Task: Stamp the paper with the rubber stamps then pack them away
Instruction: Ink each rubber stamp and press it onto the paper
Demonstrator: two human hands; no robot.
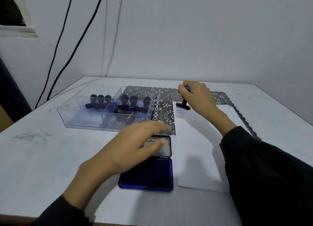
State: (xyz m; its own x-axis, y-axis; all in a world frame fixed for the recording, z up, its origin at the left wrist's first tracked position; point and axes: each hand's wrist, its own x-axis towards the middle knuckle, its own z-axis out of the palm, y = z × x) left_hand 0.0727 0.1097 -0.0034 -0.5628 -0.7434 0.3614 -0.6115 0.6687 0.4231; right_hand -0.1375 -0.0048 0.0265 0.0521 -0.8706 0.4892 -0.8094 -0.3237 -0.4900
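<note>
My right hand [196, 97] grips a black rubber stamp [183, 104] by its handle, base down at the top left corner of the white paper [199, 149]. Two faint blue prints [180, 111] show just below the stamp. My left hand [133, 144] hovers, fingers spread and holding nothing, over the raised lid of the open blue ink pad [147, 176]. A clear plastic organiser [84, 122] at the left holds several more black stamps [100, 101] in its compartments.
A dark lace placemat [162, 97] lies under the paper and the organiser's right end. Black cables [55, 52] hang down the wall at the left. The white table's front edge [108, 222] is near me.
</note>
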